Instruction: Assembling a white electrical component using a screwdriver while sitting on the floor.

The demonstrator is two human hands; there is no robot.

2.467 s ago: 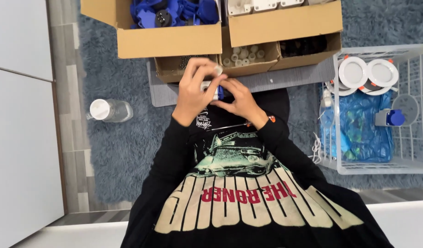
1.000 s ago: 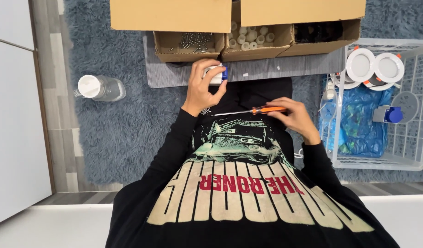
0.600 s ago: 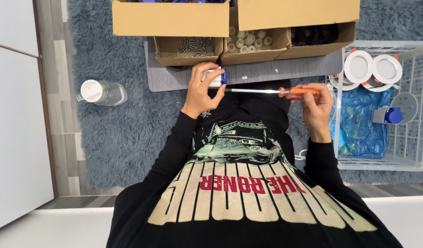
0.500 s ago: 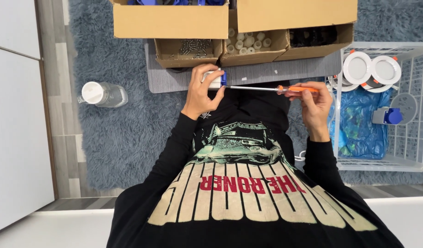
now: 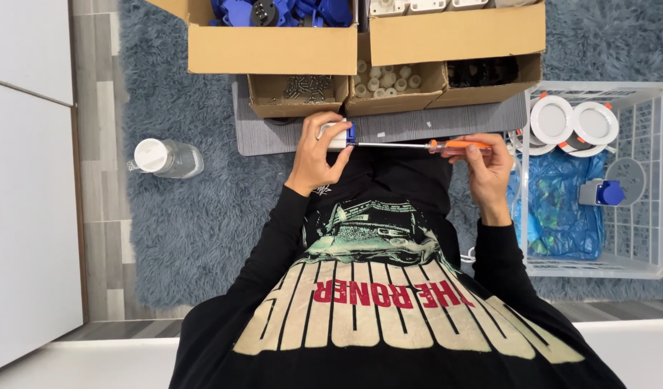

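Left hand (image 5: 316, 155) of mine gripping a small white and blue part (image 5: 339, 135) just near the grey mat (image 5: 389, 127), my right hand (image 5: 486, 167) closed on an orange-handled screwdriver (image 5: 425, 145), tip at the part, cardboard boxes (image 5: 367, 43) beyond, white wire basket (image 5: 634, 180) right, water bottle (image 5: 166, 158) left

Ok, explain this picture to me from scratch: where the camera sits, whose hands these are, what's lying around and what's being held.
There is no machine here. One camera is worn on a person's head and looks down past their black printed shirt at their own two hands. The left hand grips a small white and blue part. The right hand holds an orange-handled screwdriver, its tip at that part. Ahead, on a grey mat over shaggy blue carpet, stand cardboard boxes of small parts. To the right is a white wire basket holding round white fittings; to the left lies a clear plastic bottle.
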